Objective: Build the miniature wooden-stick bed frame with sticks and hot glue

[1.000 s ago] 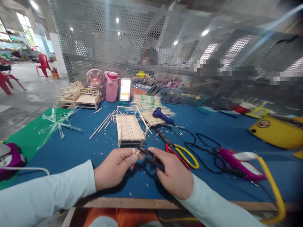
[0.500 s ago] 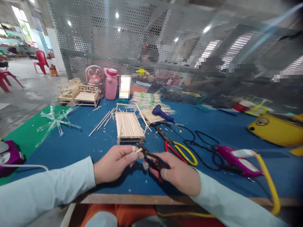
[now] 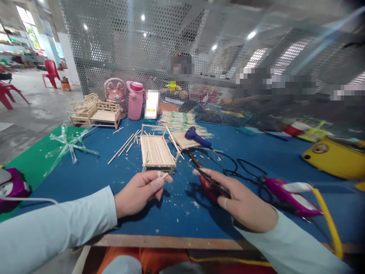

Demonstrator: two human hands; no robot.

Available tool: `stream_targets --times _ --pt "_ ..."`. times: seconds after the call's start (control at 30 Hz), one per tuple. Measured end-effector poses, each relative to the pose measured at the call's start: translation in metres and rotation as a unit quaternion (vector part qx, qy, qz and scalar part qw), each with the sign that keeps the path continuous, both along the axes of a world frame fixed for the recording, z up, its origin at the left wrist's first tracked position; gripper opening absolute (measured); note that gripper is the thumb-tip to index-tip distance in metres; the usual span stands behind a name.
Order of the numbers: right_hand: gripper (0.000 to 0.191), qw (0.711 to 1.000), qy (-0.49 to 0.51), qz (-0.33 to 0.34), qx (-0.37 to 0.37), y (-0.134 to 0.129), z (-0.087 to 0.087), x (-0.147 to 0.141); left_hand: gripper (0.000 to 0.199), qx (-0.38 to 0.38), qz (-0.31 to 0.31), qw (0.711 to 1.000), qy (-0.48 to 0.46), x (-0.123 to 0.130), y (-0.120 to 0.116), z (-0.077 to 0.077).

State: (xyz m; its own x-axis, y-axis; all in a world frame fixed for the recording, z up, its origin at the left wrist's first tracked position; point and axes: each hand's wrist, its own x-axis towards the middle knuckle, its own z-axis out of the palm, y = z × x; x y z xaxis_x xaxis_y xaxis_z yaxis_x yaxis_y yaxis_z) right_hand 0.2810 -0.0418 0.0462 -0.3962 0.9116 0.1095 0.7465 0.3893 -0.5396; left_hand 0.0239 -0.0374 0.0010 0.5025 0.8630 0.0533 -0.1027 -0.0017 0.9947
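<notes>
A: In what state are the hands?

B: The left hand [image 3: 139, 195] pinches a short stick [image 3: 165, 175] between thumb and fingers, above the counter [image 3: 182, 226] and just before the near slatted frame [image 3: 158, 150]. The right hand [image 3: 246, 201], well apart from it, is curled round a dark tool [image 3: 214, 179], over the scissors [image 3: 203, 183]; whether it touches these cannot be told.

A: What could go wrong?

B: Probably three faults. So small a piece could slip from a loose pinch. The left knuckles could jog the frame if they advanced. The right fingers could catch the scissors, these lying directly beneath.

A: And the counts?

B: Sticks in hand, one; dark tools, one; scissors, one pair; glue gun [image 3: 199, 137], one; slatted frames at centre, two, the far one [image 3: 181, 140] partly under the gun; loose sticks [image 3: 123, 147], several, too crowded to number.
</notes>
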Motion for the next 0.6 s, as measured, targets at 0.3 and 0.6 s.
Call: stream_targets --times 0.3,0.6 --pt "0.072 0.914 -0.334 -0.199 0.112 0.026 -0.022 0.02 0.033 -0.017 0.001 0.998 0.062 -0.001 -0.002 0.001" --pt "0.045 0.923 -0.233 -0.226 0.206 0.045 -0.023 0.029 0.034 0.247 0.014 0.948 0.201 -0.004 -0.015 0.0"
